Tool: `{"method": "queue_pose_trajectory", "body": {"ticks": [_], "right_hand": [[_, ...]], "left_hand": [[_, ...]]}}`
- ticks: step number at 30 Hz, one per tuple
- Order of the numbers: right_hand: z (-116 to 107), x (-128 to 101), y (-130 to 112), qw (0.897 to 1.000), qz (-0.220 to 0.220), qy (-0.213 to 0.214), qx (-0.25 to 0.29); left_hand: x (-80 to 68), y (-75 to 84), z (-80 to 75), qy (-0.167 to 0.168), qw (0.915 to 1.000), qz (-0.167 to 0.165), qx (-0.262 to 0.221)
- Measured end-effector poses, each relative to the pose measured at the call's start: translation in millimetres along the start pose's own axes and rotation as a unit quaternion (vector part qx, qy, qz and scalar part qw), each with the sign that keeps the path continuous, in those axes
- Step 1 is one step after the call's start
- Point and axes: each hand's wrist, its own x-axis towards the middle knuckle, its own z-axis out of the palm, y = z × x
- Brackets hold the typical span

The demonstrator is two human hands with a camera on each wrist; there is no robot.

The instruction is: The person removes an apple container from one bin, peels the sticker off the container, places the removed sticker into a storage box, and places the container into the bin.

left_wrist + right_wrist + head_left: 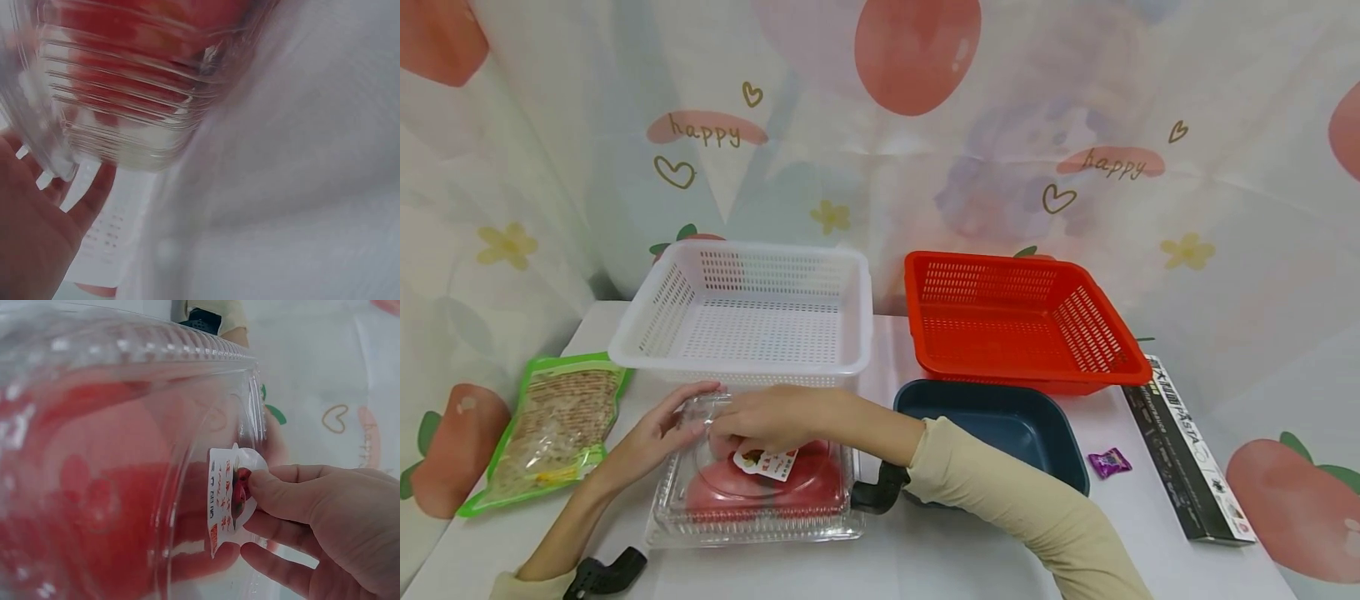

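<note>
While both hands met over the clear plastic clamshell box at the near middle of the white surface, the left hand cupped the box's far-left corner, fingers curled against the lid edge, apparently to steady it. The right hand reached across from the other side, its sleeve lying over the front of the dark blue tray, and the right wrist view showed thumb and fingers pinching the small printed label stuck on the lid; whether to press or peel it could not be told. So both hands had hold: left on the box corner, right on the label. The box lay flat, lid up, with something red domed inside; its long axis ran left to right, parallel to the near edge, and the label tab pointed toward the far side. In the left wrist view the ribbed wall of the box filled the frame, the palm close under it. Behind the box sat a white slotted basket, touching or nearly touching its far edge, and a red basket stood right of that, behind the blue tray. A green-edged pouch lay well to the left, a small purple sweet just right of the tray, and a long dark pasta carton ran along the right edge.
</note>
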Motion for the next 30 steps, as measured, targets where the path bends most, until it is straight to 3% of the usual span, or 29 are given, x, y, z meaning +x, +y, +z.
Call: {"method": "queue_pose_trajectory", "body": {"ticks": [5,30], "right_hand": [[2.4,-6.8,2.7,1.000,0.006,0.016,0.017],[-3.3,-24.2,0.0,0.999,0.000,0.034,0.040]], "left_hand": [[-0.9,2.8,0.0,-0.014,0.9995,-0.024,0.015],[-2.5,1.4,1.8,-0.018,0.9992,-0.035,0.001]]}}
